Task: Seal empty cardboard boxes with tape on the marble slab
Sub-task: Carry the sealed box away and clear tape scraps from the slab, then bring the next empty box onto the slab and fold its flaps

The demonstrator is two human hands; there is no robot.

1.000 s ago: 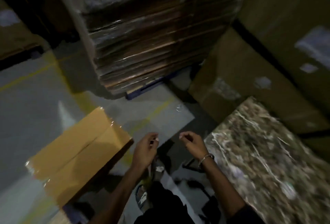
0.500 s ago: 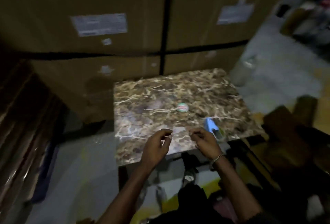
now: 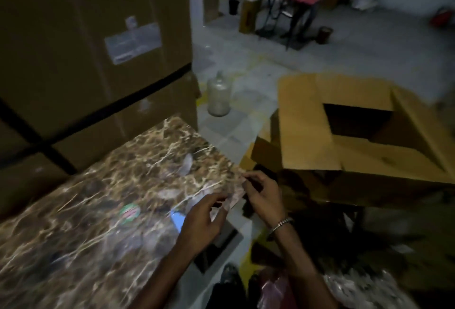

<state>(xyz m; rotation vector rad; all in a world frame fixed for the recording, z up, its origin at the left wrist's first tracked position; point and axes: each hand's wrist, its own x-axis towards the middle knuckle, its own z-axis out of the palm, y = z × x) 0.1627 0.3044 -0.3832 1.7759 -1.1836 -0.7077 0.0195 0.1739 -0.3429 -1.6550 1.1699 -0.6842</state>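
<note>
At near right edge of the marble slab (image 3: 98, 210), both hands close together: left hand (image 3: 200, 222) and right hand (image 3: 264, 198) each pinch a small scrap (image 3: 234, 200), likely tape, too blurred to confirm. Open cardboard box (image 3: 357, 131) sits right of slab, flaps up, unsealed, not on slab. Blue tool (image 3: 177, 218) and round sticker (image 3: 129, 211) lie on slab near left hand. Step looks between boxes; next calls for ditching scrap, then lifting box onto slab.
</note>
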